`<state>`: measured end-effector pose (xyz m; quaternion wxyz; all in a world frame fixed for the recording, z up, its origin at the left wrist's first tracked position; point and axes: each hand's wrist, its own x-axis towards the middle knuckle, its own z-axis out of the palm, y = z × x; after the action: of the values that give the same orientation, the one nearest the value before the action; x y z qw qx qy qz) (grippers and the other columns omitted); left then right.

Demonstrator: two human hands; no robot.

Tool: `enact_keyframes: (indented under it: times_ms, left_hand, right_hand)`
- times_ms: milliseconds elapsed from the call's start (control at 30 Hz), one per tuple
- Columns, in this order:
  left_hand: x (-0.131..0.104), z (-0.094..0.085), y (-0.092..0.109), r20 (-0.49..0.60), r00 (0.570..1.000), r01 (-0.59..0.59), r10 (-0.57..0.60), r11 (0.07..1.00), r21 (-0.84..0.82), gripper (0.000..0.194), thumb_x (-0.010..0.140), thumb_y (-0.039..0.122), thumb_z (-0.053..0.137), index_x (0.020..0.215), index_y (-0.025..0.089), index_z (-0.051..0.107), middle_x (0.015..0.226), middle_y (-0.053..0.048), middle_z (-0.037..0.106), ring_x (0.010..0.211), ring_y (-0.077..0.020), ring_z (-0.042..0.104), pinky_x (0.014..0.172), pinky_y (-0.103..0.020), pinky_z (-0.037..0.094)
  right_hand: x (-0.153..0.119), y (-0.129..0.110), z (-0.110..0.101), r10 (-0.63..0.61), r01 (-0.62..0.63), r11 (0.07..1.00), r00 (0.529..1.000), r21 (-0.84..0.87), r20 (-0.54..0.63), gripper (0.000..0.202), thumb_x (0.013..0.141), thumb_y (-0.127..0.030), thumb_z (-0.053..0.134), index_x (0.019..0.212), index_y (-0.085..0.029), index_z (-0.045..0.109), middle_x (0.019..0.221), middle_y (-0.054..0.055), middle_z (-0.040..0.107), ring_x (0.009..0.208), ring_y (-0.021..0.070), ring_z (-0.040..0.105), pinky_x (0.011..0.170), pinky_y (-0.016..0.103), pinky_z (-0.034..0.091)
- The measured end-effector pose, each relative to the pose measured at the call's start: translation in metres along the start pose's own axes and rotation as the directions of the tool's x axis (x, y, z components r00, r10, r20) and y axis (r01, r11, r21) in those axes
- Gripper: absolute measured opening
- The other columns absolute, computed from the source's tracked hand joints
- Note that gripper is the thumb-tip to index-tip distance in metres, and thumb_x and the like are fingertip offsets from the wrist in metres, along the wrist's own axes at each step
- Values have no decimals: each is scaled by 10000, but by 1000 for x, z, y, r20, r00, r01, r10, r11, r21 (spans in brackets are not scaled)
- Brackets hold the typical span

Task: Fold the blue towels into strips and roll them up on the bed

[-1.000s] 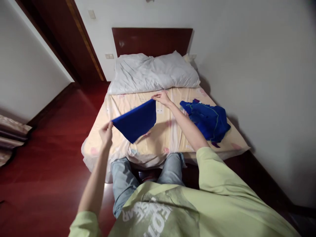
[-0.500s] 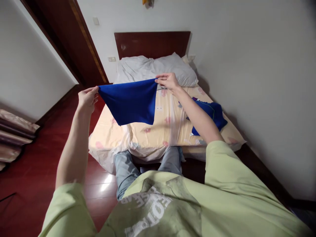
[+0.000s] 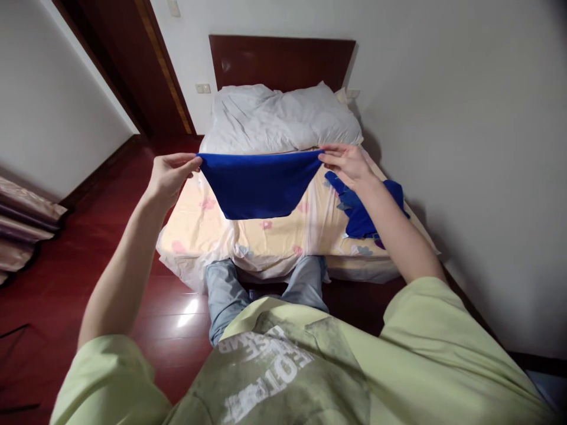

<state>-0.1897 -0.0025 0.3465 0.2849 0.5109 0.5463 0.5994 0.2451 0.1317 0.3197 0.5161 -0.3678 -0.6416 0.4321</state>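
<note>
A plain blue cloth [image 3: 261, 184] hangs stretched between my two hands above the bed. My left hand [image 3: 172, 177] pinches its top left corner between thumb and fingers. The top right corner is pinched in my right hand [image 3: 348, 164]. The cloth's upper edge is nearly level and taut, while its lower part hangs down and narrows. Beyond my right forearm a crumpled blue garment [image 3: 361, 212] with darker patches lies on the bed, partly hidden by that arm.
I face the foot of the bed, whose patterned yellowish sheet [image 3: 270, 239] drapes over the edge. White pillows [image 3: 283, 118] rest against a dark wooden headboard [image 3: 279, 62]. A wall runs along the right. At the left are a door [image 3: 128, 65], curtain folds [image 3: 26, 224] and reddish floor [image 3: 115, 195].
My hands have moved right and the right one is lower in view, so the cloth's top edge has gone from slanted to level. The view has tilted down slightly.
</note>
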Motion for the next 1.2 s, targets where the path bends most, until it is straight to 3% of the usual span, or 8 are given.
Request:
enact_keyframes:
  times_ms: [300, 567, 700, 900, 967, 1067, 1133, 1200]
  left_hand:
    - [-37, 8, -18, 185, 956, 232, -230, 973, 10, 284, 783, 309, 909, 897, 70, 804, 761, -68, 648, 740, -155, 626, 803, -344, 524]
    - [17, 33, -92, 222, 927, 296, -302, 953, 60, 433, 655, 472, 936, 848, 121, 771, 805, -77, 709, 765, -165, 653, 708, -285, 510]
    - [69, 52, -111, 125, 957, 255, -261, 965, 65, 431, 673, 465, 911, 870, 116, 754, 806, -74, 712, 773, -164, 660, 689, -266, 500]
    - [114, 57, -100, 29, 989, -146, 143, 977, 158, 534, 840, 535, 805, 1044, 47, 732, 900, -67, 707, 824, -150, 615, 779, -334, 551]
    - [108, 50, -109, 26, 975, -222, 221, 958, 181, 549, 832, 558, 810, 1045, 58, 740, 975, -76, 706, 879, -158, 615, 797, -327, 544]
    - [79, 42, -152, 64, 973, -229, 220, 939, 256, 473, 796, 562, 818, 959, 122, 763, 964, -67, 692, 879, -171, 631, 741, -282, 512]
    - [47, 43, -194, 97, 989, -134, 108, 933, 332, 391, 803, 516, 784, 896, 136, 767, 901, -62, 685, 827, -168, 629, 718, -272, 494]
    - [9, 51, -236, 92, 986, 85, -137, 898, 431, 307, 811, 451, 744, 823, 144, 751, 846, -64, 693, 817, -177, 636, 716, -266, 492]
  right_hand:
    - [-80, 3, -21, 267, -267, 963, 964, -34, -10, 541, 501, -483, 1038, 922, -230, 810, 847, 69, 785, 745, 197, 757, 645, 326, 627]
    - [-37, 60, 3, 452, -449, 892, 890, 57, -63, 539, 436, -333, 1053, 877, -167, 792, 775, 41, 765, 714, 127, 690, 614, 227, 492]
    - [14, 86, 15, 366, -372, 928, 914, -2, -173, 523, 501, -380, 1023, 902, -164, 769, 819, 44, 775, 762, 144, 707, 694, 256, 515]
    - [61, 98, 6, -56, 44, 997, 976, -61, -211, 519, 636, -473, 947, 1016, -177, 755, 978, 73, 791, 920, 198, 736, 881, 351, 582]
    - [55, 111, 1, -115, 98, 991, 972, -94, -204, 514, 662, -510, 920, 1024, -187, 753, 967, 70, 788, 896, 199, 732, 857, 353, 588]
    - [21, 149, 5, -53, 35, 994, 984, -107, -170, 515, 644, -546, 904, 978, -186, 750, 900, 65, 775, 823, 194, 716, 802, 347, 585]
    - [-17, 182, 19, 80, -91, 992, 987, -82, -138, 525, 611, -562, 903, 940, -186, 742, 868, 62, 767, 801, 199, 707, 784, 349, 583]
    - [-61, 216, 40, 284, -292, 956, 949, -38, -138, 515, 576, -549, 911, 896, -189, 728, 865, 67, 765, 829, 211, 712, 790, 344, 582]
